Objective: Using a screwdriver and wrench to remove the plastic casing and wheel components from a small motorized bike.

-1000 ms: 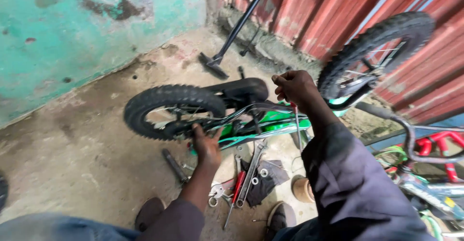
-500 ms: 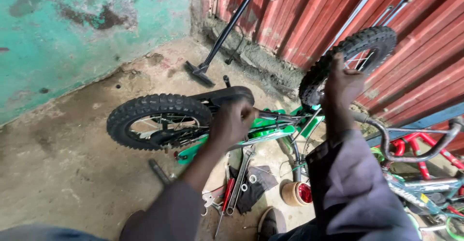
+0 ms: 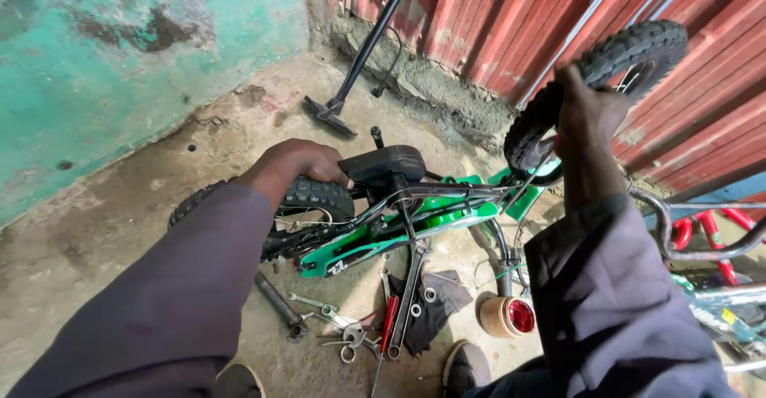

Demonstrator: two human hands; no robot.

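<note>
We find a small green bicycle point(image 3: 399, 226) lying on its side on the concrete floor point(image 3: 120, 206), near the corner where a teal wall point(image 3: 120, 55) meets a red corrugated wall point(image 3: 495, 15).

Our left hand point(image 3: 291, 167) rests over the rear tyre point(image 3: 315, 197), fingers curled down onto the knobbly tread just beside the black saddle point(image 3: 383, 163). The grip looks closed on the tyre, though the fingertips are hidden from us.

Our right hand point(image 3: 586, 115) is raised against the front wheel point(image 3: 598, 79), which stands lifted off the floor toward the red wall. The fingers wrap around the tyre and rim; we judge the hand clamped on that wheel. Both arms wear dark grey sleeves.

The two hands are well apart, one at each wheel, with the green frame and saddle between them.

On the floor below the frame we note a scatter of tools: several spanners point(image 3: 319, 310), a red-handled tool point(image 3: 389, 326), a dark rag point(image 3: 435, 306) and a long dark bar point(image 3: 279, 302). A small round tin with a red lid point(image 3: 507, 316) stands just beside the rag. A black floor pump point(image 3: 359, 63) leans upright against the wall corner. At the right edge, part of a red bicycle point(image 3: 718, 238) with chrome tubing is in view.
</note>
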